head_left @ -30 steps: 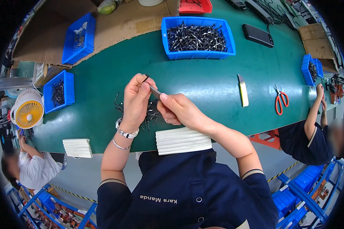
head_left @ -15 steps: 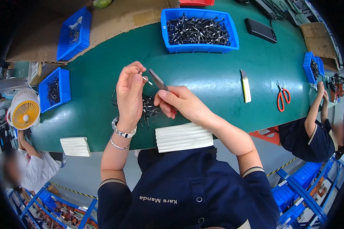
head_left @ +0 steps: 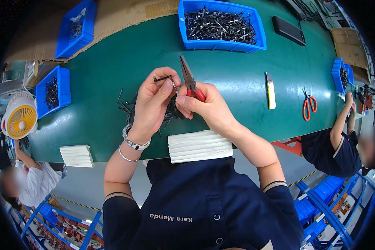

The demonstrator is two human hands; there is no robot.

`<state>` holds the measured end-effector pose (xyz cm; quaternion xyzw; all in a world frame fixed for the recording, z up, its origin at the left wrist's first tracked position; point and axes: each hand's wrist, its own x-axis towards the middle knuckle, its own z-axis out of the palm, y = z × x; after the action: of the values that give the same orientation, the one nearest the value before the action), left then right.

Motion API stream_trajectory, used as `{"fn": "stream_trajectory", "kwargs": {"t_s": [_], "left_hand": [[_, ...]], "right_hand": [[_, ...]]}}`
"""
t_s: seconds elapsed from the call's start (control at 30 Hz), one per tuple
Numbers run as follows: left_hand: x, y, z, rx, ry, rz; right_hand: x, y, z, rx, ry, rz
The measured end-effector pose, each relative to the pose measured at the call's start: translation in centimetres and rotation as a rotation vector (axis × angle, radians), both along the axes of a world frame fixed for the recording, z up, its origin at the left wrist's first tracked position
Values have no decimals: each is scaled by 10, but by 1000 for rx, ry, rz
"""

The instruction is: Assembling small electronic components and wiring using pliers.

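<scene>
A thin black strip (head_left: 160,78) is lying nearly crosswise above the desk (head_left: 125,62), pinched in the fingers of your left hand (head_left: 154,99), its free end pointing left, while a silvery piece (head_left: 175,87) is slanting from that pinch toward the thumb of your right hand (head_left: 206,102); whether the two are joined is impossible to tell. The left hand is nearer, while your right fingers are curling around red-handled pliers (head_left: 187,73) to the strip's right, their jaws pointing away from you. Below, loose dark pieces (head_left: 171,111) are lying on the desk.
</scene>
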<state>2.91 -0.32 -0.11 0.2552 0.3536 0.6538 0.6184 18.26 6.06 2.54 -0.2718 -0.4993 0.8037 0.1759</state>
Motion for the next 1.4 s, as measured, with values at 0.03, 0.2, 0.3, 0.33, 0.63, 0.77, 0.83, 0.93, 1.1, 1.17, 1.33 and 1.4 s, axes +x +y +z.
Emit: {"fn": "stream_trajectory", "kwargs": {"t_s": [0.03,0.2,0.3,0.33,0.63,0.77,0.83,0.93,1.1,1.17,1.33,1.4], "left_hand": [[1,1,-1,-2,-14,5],[-4,4,-2,19,-57,27],[-12,5,-6,39,-65,130],[-15,5,-6,38,-66,132],[-16,6,6,-3,401,317],[-17,6,6,27,490,338],[-17,7,8,13,560,353],[-16,6,10,23,592,356],[-17,5,10,30,617,351],[-18,5,9,35,627,345],[-18,4,10,18,664,342],[-16,5,9,26,679,351]], "right_hand": [[0,0,0,-3,-4,1],[-2,0,-8,336,-103,-63],[-1,3,-2,652,-270,-83],[-2,3,-2,651,-270,-80],[-2,2,-5,722,-385,-54],[-2,3,-6,717,-379,-47],[-2,4,-6,721,-384,-44],[-2,5,-3,735,-403,-27],[-1,5,-4,791,-409,-21],[-2,5,-4,796,-414,-21],[-2,5,-7,846,-462,-14],[-3,5,-10,839,-466,-31]]}}
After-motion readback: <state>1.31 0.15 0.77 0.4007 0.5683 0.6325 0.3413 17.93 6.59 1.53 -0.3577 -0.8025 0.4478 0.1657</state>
